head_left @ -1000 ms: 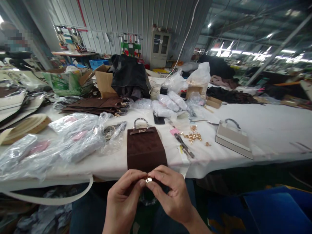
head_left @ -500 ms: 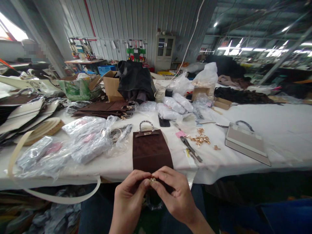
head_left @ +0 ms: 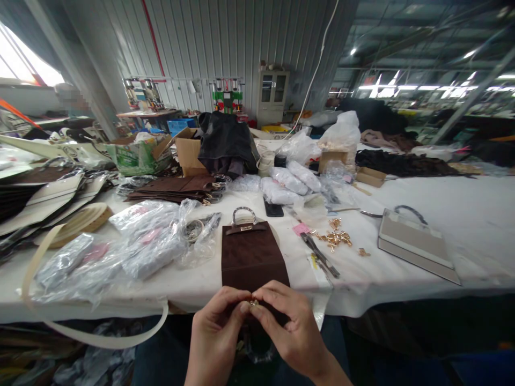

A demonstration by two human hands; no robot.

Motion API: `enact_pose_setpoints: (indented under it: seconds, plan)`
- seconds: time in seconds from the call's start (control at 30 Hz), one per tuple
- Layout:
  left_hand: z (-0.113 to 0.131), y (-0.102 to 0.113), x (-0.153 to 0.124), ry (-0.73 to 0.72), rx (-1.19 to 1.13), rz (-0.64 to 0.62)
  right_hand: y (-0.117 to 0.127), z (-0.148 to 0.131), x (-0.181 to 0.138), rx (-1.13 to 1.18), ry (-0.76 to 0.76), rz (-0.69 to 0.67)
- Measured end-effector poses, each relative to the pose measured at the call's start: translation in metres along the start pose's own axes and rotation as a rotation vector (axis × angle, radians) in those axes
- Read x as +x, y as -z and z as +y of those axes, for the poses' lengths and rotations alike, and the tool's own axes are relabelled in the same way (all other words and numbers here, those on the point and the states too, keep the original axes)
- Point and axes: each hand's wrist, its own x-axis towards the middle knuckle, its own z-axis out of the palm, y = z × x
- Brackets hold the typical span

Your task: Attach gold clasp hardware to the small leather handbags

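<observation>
Both hands meet at the table's front edge, fingertips pinched together. Between them is a small gold-coloured metal fitting point(head_left: 253, 303), mostly covered by the fingers. My left hand point(head_left: 219, 327) grips it from the left, thumb and index finger closed. From the right, my right hand point(head_left: 289, 327) pinches it the same way. Just behind the hands lies a dark brown handbag piece point(head_left: 253, 252), its patterned handle at the far end and its near part running down under my hands. A pile of gold metal fittings point(head_left: 336, 238) lies to the right of it.
Dark strips point(head_left: 319, 254) lie right of the brown piece, and a grey bag point(head_left: 416, 238) farther right. Clear plastic packets point(head_left: 148, 241) and a roll of cream tape point(head_left: 80, 225) are on the left. A black phone point(head_left: 273, 208) and white bundles lie behind.
The camera view has tilted slightly, so the scene sits a little lower. My hands stay pinched together on the gold fitting, with barely any finger movement.
</observation>
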Motion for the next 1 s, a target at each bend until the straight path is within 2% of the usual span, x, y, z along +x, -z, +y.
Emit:
enact_pose_setpoints:
  seconds: [0.1,0.23,0.37,0.47,0.57,0.63,0.7,0.77,0.87,1.0]
  plan:
    - [-0.003,0.001,0.001,0.026,-0.011,0.004,-0.001,0.000,0.001,0.019,0.004,0.004]
    - [-0.011,0.006,0.007,0.132,-0.093,-0.033,0.005,0.003,0.008,0.001,0.010,-0.011]
    - [-0.017,0.015,0.036,0.131,-0.076,-0.023,0.020,0.024,0.035,-0.227,0.046,0.050]
    - [-0.024,0.021,0.076,-0.031,0.180,0.019,0.024,0.047,0.065,-0.533,0.031,0.026]
    - [-0.037,0.023,0.116,-0.192,0.528,-0.006,0.021,0.061,0.095,-0.821,-0.019,-0.129]
    - [-0.045,0.022,0.135,-0.209,0.715,-0.058,0.019,0.065,0.110,-0.924,-0.020,-0.230]
    - [-0.050,0.021,0.148,-0.188,0.865,-0.123,0.019,0.070,0.121,-0.952,-0.016,-0.274]
    - [-0.049,0.019,0.155,-0.162,0.972,-0.181,0.019,0.076,0.126,-0.963,-0.044,-0.216]
    - [-0.043,0.018,0.162,-0.131,1.062,-0.242,0.015,0.090,0.125,-0.953,-0.087,-0.046]
    - [-0.041,0.022,0.167,-0.171,1.131,-0.279,0.008,0.108,0.120,-0.873,-0.062,0.100]
